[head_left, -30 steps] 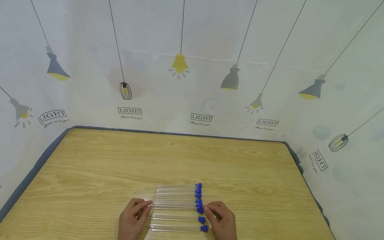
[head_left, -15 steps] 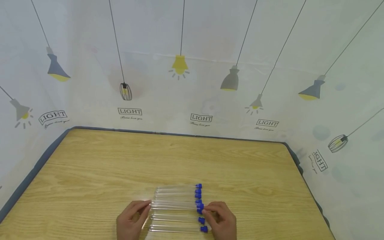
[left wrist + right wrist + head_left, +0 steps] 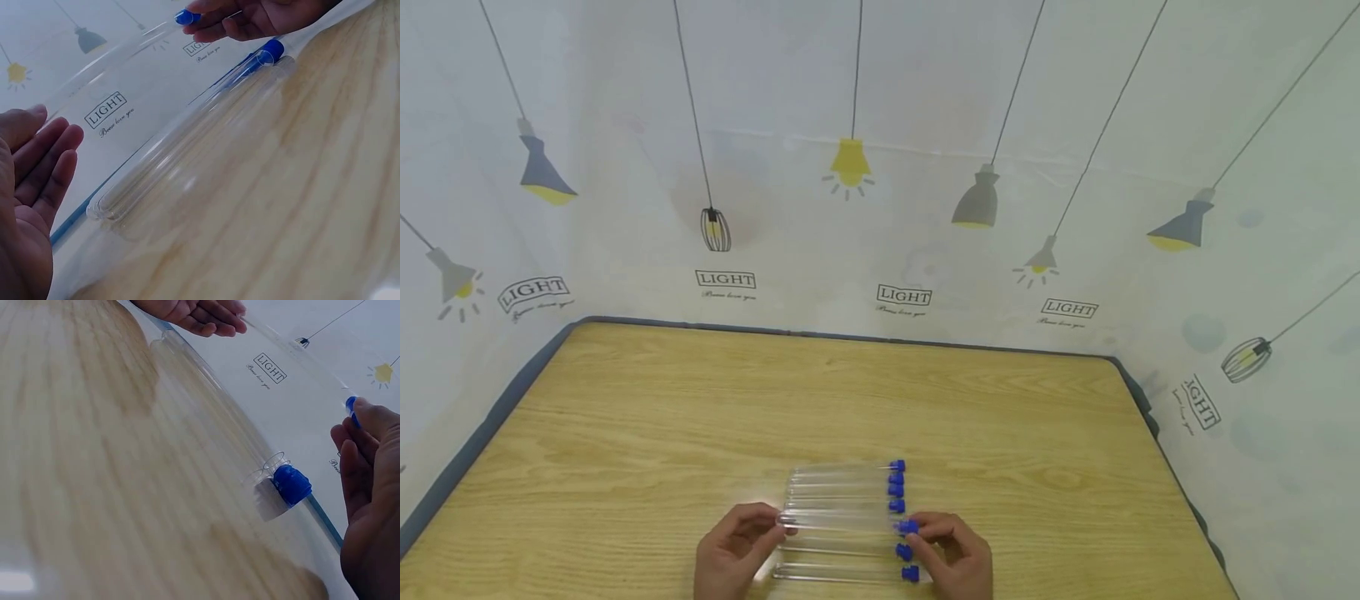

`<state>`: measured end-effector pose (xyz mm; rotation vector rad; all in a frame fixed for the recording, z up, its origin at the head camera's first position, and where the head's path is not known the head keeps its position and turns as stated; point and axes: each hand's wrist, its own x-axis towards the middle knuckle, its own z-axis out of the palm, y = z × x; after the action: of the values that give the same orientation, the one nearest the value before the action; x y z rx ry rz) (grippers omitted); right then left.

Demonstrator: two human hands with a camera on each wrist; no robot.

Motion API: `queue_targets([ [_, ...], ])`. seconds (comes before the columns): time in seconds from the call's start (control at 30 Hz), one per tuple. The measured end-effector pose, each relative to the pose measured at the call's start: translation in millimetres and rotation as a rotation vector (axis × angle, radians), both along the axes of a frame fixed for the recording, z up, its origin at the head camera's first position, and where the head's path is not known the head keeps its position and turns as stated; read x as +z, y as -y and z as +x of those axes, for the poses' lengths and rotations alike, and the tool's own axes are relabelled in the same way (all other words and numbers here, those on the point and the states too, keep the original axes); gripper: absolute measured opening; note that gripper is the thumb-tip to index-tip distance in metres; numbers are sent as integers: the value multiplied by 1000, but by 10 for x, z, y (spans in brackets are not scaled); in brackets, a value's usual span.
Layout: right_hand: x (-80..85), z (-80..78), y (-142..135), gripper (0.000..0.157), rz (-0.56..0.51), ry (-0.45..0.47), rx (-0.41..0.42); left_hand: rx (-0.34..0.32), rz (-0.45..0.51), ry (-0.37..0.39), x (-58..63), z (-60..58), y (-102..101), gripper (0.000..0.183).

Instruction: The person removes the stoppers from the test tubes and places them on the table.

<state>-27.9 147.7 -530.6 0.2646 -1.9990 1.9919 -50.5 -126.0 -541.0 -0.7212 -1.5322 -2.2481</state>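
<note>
Blue-capped tubes (image 3: 842,524): seven show, two hands (image 3: 732,552) (image 3: 957,552) hold one

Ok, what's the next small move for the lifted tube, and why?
Probably lower the held tube gently toward the table: the left grip has one end, the right grip its blue cap, and it hangs above the other tubes.

The tubes (image 3: 838,572) are smooth, glossy, clear glass or plastic, I cannot tell which. Their caps (image 3: 292,484) look like plastic, faintly shiny. The counter (image 3: 842,392) has smooth, lightly glossy wood grain; the backdrop (image 3: 775,92) is matt, faintly creased.
</note>
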Motion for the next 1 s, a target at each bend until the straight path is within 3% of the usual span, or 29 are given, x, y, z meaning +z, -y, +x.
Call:
queue_targets([
  [0.1,6,0,-11,17,-17,-39,49,-41,11,-31,11,-6,0,31],
  [0.3,-110,-79,-46,42,11,-269,163,-80,18,-66,14,-20,-8,31],
  [0.47,-165,-135,-54,47,-4,-389,235,-83,1,-99,-14,-33,-12,37],
  [0.63,-153,-104,-48,42,-6,-337,218,-49,-93,-162,-45,-53,-4,42],
  [0.77,-138,-68,-55,35,-26,-289,190,-68,-105,-209,-86,-66,3,43],
  [1.0,-104,-43,-95,29,-91,-207,228,-84,-116,-207,-102,-69,18,48],
])
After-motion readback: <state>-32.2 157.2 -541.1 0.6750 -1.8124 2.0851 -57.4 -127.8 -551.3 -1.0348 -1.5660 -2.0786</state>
